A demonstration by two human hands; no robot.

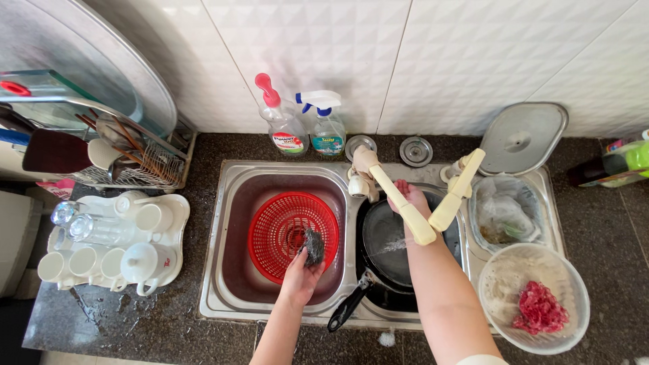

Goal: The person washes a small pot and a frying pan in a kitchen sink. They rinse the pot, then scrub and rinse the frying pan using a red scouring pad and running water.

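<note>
Left hand [301,276] near centre, fingers pinching a dark scouring pad [314,245], held over red plastic colander [293,236] in left sink basin [236,270]. Right hand [410,198] reaching far-right to cream tap fittings, partly hidden behind long cream spout [403,206]; fingers look stretched out, grip on anything can't be told. Water streaming from spout into black frying pan [392,253] in right basin, pan handle [347,309] pointing near-left over sink edge. Outward: clear bowl w/ raw pink mince [539,307] near right, lined bin w/ scraps [503,215] beyond it, two spray bottles [302,125] at far wall, tray of white cups & teapot [115,243] left, dish rack [135,162] far left. Risks, as a judgement: splash off pan could reach mince bowl close by; wet forearm crossing over pan could knock handle & tip pan.
</note>
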